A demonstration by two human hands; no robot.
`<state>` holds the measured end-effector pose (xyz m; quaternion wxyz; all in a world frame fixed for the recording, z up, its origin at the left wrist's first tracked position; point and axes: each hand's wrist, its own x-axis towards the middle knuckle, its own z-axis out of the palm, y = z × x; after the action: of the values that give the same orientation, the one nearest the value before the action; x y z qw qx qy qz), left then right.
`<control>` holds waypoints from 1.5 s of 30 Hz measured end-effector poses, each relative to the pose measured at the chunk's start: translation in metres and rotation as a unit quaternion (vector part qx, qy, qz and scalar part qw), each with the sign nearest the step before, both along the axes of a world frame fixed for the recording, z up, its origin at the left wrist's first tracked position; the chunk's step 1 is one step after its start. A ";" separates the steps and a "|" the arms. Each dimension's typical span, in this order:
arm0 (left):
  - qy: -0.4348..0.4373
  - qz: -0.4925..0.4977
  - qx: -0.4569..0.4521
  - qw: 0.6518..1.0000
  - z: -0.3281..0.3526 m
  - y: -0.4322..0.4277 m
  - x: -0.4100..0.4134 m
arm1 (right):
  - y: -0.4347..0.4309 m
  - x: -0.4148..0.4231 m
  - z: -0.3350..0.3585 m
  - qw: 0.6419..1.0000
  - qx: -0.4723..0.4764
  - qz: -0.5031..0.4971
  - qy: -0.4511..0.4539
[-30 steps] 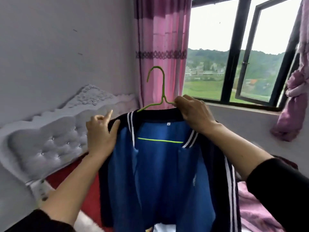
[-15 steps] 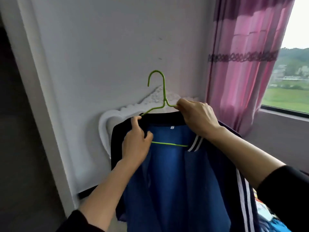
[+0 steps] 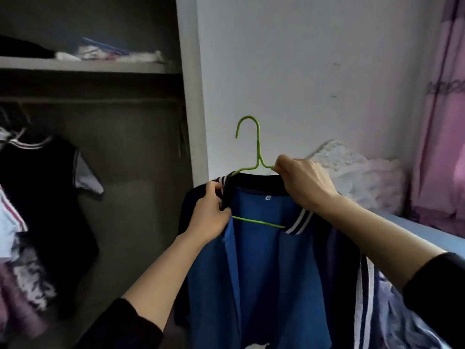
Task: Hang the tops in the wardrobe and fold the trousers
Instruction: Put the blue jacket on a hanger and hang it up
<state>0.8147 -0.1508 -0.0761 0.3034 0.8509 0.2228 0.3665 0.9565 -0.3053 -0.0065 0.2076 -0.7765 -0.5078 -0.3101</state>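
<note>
L hand (image 3: 210, 215): fingers curled, thumb pinching the striped collar edge of the blue jacket (image 3: 264, 268). R hand (image 3: 302, 182): fingers clenched on the green hanger (image 3: 258, 147) wire + collar. Hook rises just left of R fingertips. Jacket hangs below both hands. Wardrobe (image 3: 141, 172) opening is left of L fingers.
</note>
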 end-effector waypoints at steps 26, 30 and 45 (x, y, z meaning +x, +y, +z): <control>0.144 0.350 0.139 0.915 0.098 0.399 -0.147 | 0.461 -0.140 0.082 0.970 -0.128 0.096 -0.182; 0.138 0.366 0.160 0.906 0.122 0.450 -0.158 | 0.511 -0.155 0.098 0.968 -0.126 0.092 -0.195; 0.141 0.401 0.316 0.848 0.194 0.662 -0.199 | 0.688 -0.202 0.155 0.977 -0.059 0.041 -0.201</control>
<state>0.6154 0.5109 0.1176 -0.1900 0.7798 0.4568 0.3835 0.7543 0.3824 0.1482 0.0677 -0.6876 -0.5878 -0.4209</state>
